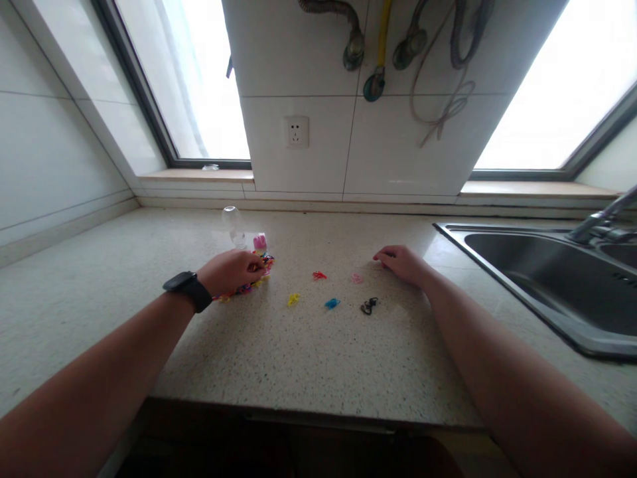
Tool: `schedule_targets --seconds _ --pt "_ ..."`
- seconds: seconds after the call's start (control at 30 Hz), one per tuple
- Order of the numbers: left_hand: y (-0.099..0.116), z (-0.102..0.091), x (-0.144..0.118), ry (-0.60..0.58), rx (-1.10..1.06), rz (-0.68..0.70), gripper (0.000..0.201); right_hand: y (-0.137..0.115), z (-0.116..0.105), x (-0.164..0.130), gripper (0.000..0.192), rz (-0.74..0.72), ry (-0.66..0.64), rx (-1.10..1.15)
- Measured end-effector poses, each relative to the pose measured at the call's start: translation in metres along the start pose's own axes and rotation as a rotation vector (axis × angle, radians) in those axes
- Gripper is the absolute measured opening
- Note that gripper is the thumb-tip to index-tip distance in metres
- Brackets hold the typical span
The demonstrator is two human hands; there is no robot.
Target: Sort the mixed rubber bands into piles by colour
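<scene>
Left hand [231,271] rests on the mixed clip pile [249,282], grip hidden; right hand [401,262] lies loosely open, empty. Pile may be scattered into the sorted colour groups [331,303] if swept right.

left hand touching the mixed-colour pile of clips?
Touching. The head view shows the left hand lying over the mixed-colour pile, fingertips down in it; no countertop shows between them.

Left hand [233,271] curled, right hand [401,261] flat
</scene>
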State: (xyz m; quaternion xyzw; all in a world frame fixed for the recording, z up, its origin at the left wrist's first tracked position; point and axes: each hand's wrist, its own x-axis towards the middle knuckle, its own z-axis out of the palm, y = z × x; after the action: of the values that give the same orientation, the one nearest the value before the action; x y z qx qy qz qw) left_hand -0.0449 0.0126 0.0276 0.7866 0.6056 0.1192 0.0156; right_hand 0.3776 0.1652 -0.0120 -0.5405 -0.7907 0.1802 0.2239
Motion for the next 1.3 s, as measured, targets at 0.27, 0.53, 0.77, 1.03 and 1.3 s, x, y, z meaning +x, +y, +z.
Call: schedule_targets --seconds 0.27,0.53,0.77,1.03,1.3 --pt "0.009 0.000 0.001 0.067 -0.057 0.003 0.037 -0.001 0.000 -0.001 0.032 -0.010 0.011 -0.010" --pt "0.061 -0.007 0.008 0.051 -0.230 0.097 0.033 -0.004 0.003 -0.002 0.031 -0.010 0.012 0.004" --pt "0.113 -0.006 0.030 -0.025 -0.144 0.202 0.029 -0.005 0.003 -0.002 0.030 -0.026 0.023 -0.031" --pt "0.161 0.019 0.085 -0.026 0.022 0.233 0.030 -0.008 0.003 -0.003 0.026 0.011 0.039 -0.080" --pt "0.166 0.044 0.107 -0.033 0.017 0.196 0.031 -0.008 0.003 -0.003 0.027 -0.001 0.038 -0.099"
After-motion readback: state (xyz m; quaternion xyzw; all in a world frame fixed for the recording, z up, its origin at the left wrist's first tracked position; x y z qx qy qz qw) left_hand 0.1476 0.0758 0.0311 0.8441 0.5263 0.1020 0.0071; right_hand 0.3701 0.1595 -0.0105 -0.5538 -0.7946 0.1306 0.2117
